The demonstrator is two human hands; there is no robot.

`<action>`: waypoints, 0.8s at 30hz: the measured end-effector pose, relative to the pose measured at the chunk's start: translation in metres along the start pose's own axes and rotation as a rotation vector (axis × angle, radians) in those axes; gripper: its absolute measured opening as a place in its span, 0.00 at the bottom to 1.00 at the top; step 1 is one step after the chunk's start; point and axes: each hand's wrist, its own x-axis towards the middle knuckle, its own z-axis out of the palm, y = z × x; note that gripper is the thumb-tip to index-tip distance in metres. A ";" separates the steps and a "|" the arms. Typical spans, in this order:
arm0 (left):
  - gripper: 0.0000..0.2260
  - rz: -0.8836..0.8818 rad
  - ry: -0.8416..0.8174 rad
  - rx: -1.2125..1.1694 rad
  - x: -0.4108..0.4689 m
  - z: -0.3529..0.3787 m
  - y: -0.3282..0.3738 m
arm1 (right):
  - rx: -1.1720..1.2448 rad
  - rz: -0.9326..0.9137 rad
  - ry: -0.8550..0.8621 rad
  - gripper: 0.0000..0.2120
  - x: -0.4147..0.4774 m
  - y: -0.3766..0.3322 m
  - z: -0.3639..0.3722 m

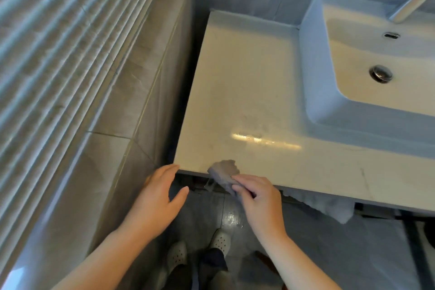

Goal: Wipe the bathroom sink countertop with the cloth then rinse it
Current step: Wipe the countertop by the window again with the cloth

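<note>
While in pinch of right hand (259, 202), cloth (223, 172) across countertop (247, 89) edge (long axis toward back-left); left hand (155, 202) spread

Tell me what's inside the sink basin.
Only a round metal drain plug in the floor of the sink basin and an overflow slot on its back wall. The faucet spout hangs over it. The basin's right part lies outside the frame.

Left grip (157, 198) open, fingers extended, thumb spread. Right grip (259, 202) curled, pinching cloth (222, 169). Forearms bare.
</note>
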 end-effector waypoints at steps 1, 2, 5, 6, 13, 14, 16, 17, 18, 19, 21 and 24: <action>0.27 0.012 -0.001 -0.002 -0.001 -0.002 0.003 | 0.005 0.013 0.008 0.12 -0.001 -0.004 -0.007; 0.27 0.024 -0.005 -0.003 -0.002 -0.004 0.007 | 0.014 0.029 0.006 0.12 -0.002 -0.009 -0.014; 0.27 0.062 -0.047 -0.013 -0.003 -0.009 0.022 | 0.085 0.073 0.062 0.14 -0.009 -0.017 -0.041; 0.27 0.071 -0.065 -0.021 -0.003 -0.009 0.028 | 0.124 0.086 0.101 0.14 -0.012 -0.020 -0.051; 0.22 0.206 -0.132 -0.011 0.026 0.010 0.111 | 0.243 0.086 0.292 0.13 -0.005 -0.021 -0.140; 0.21 0.222 -0.134 -0.016 0.034 0.015 0.129 | 0.259 0.082 0.312 0.12 -0.001 -0.019 -0.155; 0.20 0.273 -0.122 -0.026 0.049 0.027 0.170 | 0.278 0.064 0.363 0.12 0.006 -0.011 -0.189; 0.20 0.305 -0.115 -0.022 0.056 0.031 0.188 | 0.280 0.055 0.384 0.12 0.011 -0.008 -0.202; 0.20 0.337 -0.104 -0.009 0.061 0.033 0.207 | 0.278 0.046 0.398 0.11 0.016 -0.005 -0.215; 0.21 0.376 -0.087 0.009 0.067 0.036 0.227 | 0.275 0.030 0.407 0.11 0.020 -0.004 -0.231; 0.21 0.460 -0.050 0.036 0.078 0.041 0.267 | 0.279 -0.017 0.405 0.11 0.030 -0.001 -0.262; 0.21 0.532 -0.071 -0.045 0.088 0.047 0.322 | 0.277 -0.067 0.401 0.13 0.045 0.000 -0.300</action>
